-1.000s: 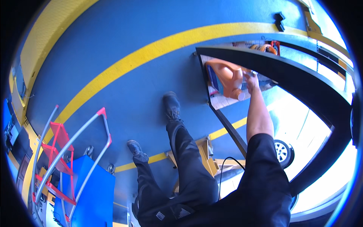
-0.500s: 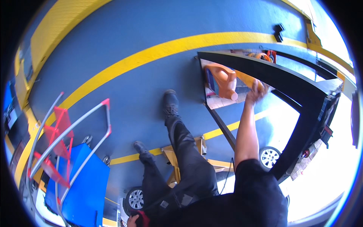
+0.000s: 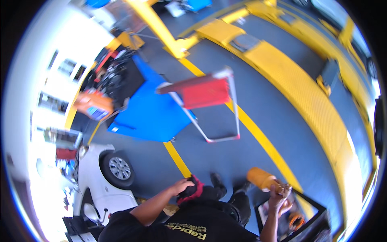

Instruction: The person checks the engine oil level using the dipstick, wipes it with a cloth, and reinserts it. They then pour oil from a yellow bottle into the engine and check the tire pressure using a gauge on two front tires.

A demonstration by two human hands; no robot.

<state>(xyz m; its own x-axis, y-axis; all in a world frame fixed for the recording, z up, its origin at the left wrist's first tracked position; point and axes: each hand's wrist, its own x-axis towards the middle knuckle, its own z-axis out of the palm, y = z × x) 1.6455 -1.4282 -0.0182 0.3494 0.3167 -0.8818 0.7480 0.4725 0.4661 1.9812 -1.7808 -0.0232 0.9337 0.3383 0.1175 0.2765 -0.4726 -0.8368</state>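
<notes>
Blue-grey workshop floor (image 3: 193, 157) spreads out before me, crossed by a painted yellow stripe (image 3: 256, 129), with a long yellow metal ramp (image 3: 298, 84) curving along its far right side. Near the middle stands a folding step with grey tubular legs and red panels (image 3: 205, 93), blurred, just in front of a bright blue metal cabinet (image 3: 155, 111). At the cabinet's left end I see a bulky orange plastic jug with a blue-and-white label (image 3: 94, 105), close to a jumble of black items. Farther to the left is a white car (image 3: 117, 197) with a silver-spoked black-tyred wheel (image 3: 119, 168).

Down by the worker in the black short-sleeved shirt (image 3: 217, 220), the left hand (image 3: 183, 186) has its grip closed on a soft dark-and-red bundle (image 3: 195, 190), held in front of the body. The right hand (image 3: 279, 197) is out to the side, its grip wrapped round the narrow, brownish end of an orange-yellow cylindrical object (image 3: 259, 178). That cylinder is tilted, its wide body pointing away from the hand, in front of the feet and over the floor. Below it, a black-rimmed rectangular stand (image 3: 321, 211) contains an orange ring-shaped item (image 3: 296, 222); its other contents are too blurred for me to make out.
</notes>
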